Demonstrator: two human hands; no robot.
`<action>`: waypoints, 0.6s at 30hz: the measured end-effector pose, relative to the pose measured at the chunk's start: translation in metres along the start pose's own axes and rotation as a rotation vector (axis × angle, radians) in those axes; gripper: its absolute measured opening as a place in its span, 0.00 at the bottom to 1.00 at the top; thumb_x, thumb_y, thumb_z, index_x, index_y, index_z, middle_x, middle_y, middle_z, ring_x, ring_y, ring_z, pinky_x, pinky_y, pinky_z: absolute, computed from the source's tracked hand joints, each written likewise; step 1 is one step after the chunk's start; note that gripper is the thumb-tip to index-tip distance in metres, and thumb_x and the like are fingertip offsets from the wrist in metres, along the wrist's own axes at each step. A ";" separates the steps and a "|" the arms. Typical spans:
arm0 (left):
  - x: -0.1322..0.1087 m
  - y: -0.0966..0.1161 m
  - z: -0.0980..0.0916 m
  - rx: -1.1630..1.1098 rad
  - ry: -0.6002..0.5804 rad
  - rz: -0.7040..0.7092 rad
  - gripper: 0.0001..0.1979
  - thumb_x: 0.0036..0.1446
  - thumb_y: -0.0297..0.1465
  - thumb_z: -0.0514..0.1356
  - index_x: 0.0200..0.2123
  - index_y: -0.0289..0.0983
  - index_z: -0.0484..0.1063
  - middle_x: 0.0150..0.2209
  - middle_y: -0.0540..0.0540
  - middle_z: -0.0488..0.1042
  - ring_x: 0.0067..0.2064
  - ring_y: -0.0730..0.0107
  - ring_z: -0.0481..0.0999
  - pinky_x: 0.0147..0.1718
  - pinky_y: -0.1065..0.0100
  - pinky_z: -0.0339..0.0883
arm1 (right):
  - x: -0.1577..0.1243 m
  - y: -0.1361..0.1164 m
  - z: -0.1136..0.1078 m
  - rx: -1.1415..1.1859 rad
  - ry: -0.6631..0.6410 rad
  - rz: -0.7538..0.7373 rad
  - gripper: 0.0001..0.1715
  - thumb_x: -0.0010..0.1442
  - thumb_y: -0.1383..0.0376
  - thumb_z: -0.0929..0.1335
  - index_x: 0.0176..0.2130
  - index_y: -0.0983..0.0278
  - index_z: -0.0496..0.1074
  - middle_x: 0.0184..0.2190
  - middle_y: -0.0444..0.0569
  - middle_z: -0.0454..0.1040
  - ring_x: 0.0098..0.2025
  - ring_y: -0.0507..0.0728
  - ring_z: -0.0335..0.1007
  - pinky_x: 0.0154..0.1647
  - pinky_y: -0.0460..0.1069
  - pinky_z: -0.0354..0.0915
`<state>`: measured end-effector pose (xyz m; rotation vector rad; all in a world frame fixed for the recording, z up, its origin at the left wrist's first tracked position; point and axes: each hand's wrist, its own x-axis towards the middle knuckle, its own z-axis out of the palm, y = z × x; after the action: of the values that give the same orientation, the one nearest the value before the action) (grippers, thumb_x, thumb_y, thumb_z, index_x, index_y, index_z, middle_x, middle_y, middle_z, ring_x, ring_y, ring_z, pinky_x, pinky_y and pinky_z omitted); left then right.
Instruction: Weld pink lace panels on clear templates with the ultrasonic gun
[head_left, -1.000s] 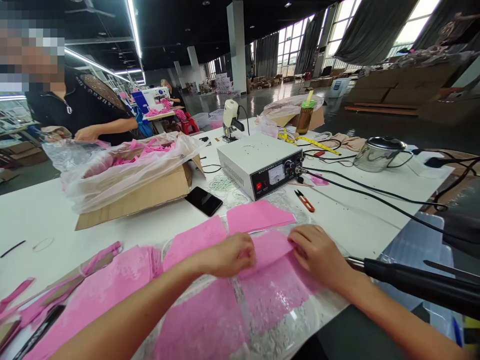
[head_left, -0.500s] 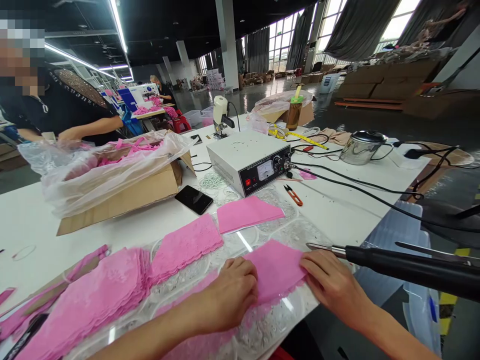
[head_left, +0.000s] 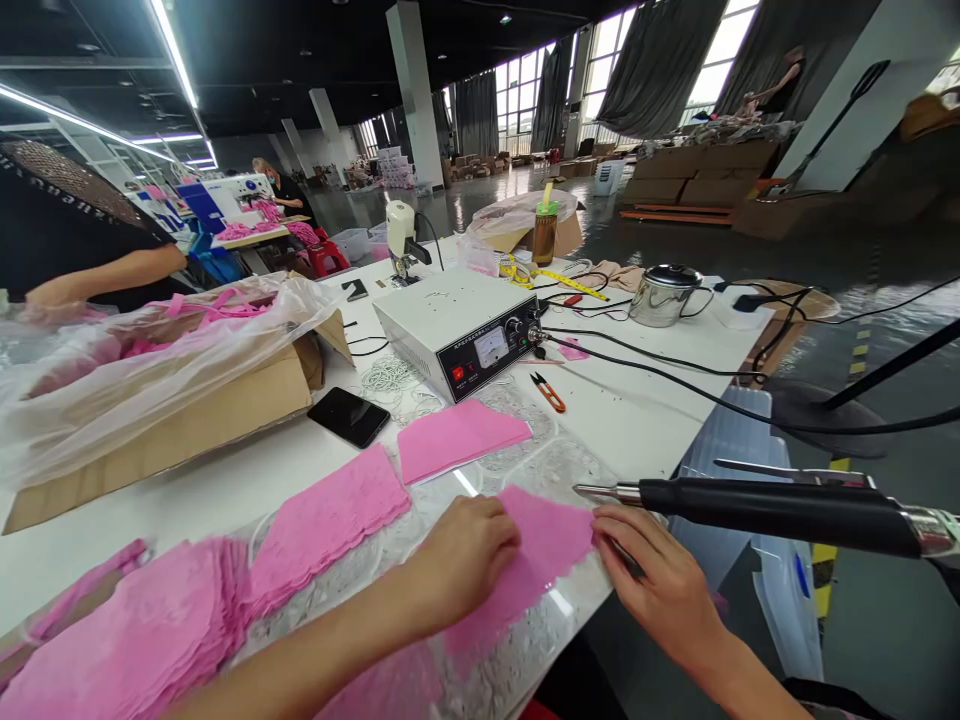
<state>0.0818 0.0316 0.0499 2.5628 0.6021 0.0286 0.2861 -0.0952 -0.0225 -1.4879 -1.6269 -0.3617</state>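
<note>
Cloth (head_left: 551, 540) by the surface's (head_left: 637, 425) near edge, stretching from left grip (head_left: 472, 550), curled over its left side, to right grip (head_left: 660, 570), narrow at its right corner, any pinch by either impossible to tell.

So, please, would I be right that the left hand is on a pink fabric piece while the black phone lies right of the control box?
Not quite: the head view shows the black phone lying left of the control box; the left hand is indeed on a pink fabric piece.
</note>
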 end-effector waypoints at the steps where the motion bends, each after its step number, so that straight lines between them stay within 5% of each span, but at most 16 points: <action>1: 0.011 0.003 0.000 -0.011 0.012 -0.002 0.11 0.62 0.23 0.54 0.31 0.38 0.74 0.35 0.46 0.75 0.39 0.63 0.75 0.42 0.63 0.65 | -0.001 0.000 0.000 0.010 0.019 0.022 0.10 0.62 0.73 0.66 0.41 0.61 0.73 0.36 0.50 0.78 0.38 0.57 0.78 0.42 0.51 0.74; 8: 0.063 0.024 0.017 -0.096 -0.003 -0.006 0.04 0.58 0.25 0.61 0.33 0.37 0.76 0.39 0.48 0.74 0.39 0.69 0.76 0.40 0.70 0.68 | -0.006 0.001 0.002 0.053 0.080 0.109 0.10 0.61 0.74 0.66 0.38 0.60 0.73 0.35 0.49 0.79 0.38 0.56 0.78 0.43 0.49 0.74; 13: 0.073 0.034 0.031 -0.089 -0.022 -0.071 0.06 0.54 0.33 0.67 0.32 0.37 0.75 0.37 0.48 0.72 0.37 0.66 0.74 0.38 0.68 0.67 | -0.006 0.002 0.003 0.091 0.114 0.133 0.11 0.61 0.74 0.66 0.38 0.60 0.74 0.34 0.48 0.79 0.37 0.55 0.79 0.41 0.49 0.76; 18: 0.076 0.040 0.038 -0.079 -0.006 -0.136 0.05 0.57 0.27 0.60 0.29 0.37 0.73 0.33 0.49 0.69 0.36 0.67 0.72 0.36 0.69 0.65 | -0.007 0.004 0.005 0.091 0.137 0.115 0.11 0.61 0.75 0.66 0.38 0.61 0.74 0.34 0.47 0.79 0.37 0.54 0.79 0.42 0.48 0.75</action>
<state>0.1720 0.0151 0.0291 2.4397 0.7566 -0.0022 0.2870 -0.0954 -0.0322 -1.4488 -1.4255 -0.3140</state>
